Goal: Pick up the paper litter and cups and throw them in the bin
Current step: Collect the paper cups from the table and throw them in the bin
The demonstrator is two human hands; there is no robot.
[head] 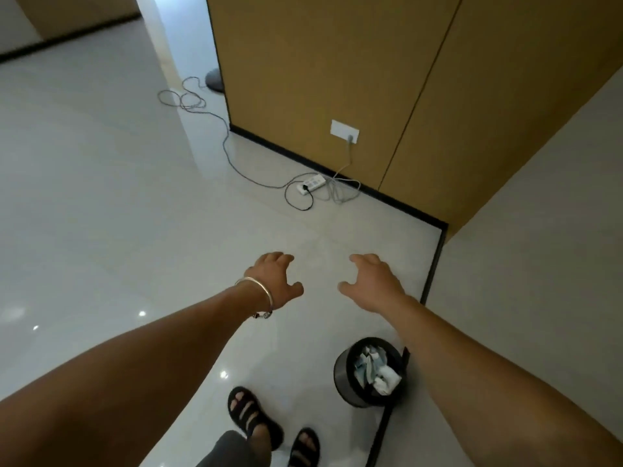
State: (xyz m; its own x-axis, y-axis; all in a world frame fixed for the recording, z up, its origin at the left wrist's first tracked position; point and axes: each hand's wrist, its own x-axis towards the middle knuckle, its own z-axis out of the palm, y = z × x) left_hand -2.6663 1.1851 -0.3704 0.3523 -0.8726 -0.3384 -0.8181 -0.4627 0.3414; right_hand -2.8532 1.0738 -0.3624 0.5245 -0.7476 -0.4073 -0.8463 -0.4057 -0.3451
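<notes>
While both arms reach forward over the floor (101, 197), neither hand has anything in it. Left hand (277, 281): fingers loosely curled downward, thumb apart, empty. Right hand (375, 281): same pose, slack half-curl, empty. Hands are apart and level with each other. Metal bangle (258, 293) on the left wrist.

Floor is glossy pale grey tile with ceiling-light reflections at lower left. No loose paper or cups visible on it.

Bin (341, 375): small, round, dark, standing upright on the floor at lower right, just beside the black skirting (387, 197) that runs along the grey wall (539, 230). In this view it sits under the right forearm. Crumpled paper litter (379, 370) sits inside, up to about rim height; can't tell whether any cups are in there.

Ahead: tan wood-panel wall (320, 62) with a vertical seam, same skirting at its base. White wall socket (344, 131) low on the panel, plug in it. White power strip (310, 185) on the floor near the skirting, and a thin cable (224, 139) runs from it in loops to a dark round base (214, 80) at the panel corner.

Black sandals (251, 416) at bottom centre, near the bin.
</notes>
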